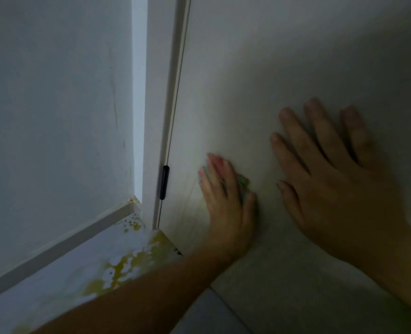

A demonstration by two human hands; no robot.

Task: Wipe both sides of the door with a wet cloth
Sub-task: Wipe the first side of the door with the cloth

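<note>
A person's left hand [226, 196] presses one wadded green cloth [243, 183] against the lower part of a smooth, pale door [260, 68], just beside its hinged edge. The fingers [213, 172] lie bent over the soft wad while the thumb nips its side, so only a crumpled corner of the cloth shows between them; this hand is blurred. The right hand [339, 179] rests flat on the same door face, near the first hand and a little higher, all five fingers straight and spread, holding nothing. One slim black barrel hinge [164, 182] joins the door to a white painted door frame [156, 116]. Left of the frame stands a matte grey-white wall [55, 92], faintly marked, with a plain square-edged skirting board [55, 249] along its foot. The pale floor [62, 285] below is blotched with yellow stains [120, 266] near the corner. The light is dim.
</note>
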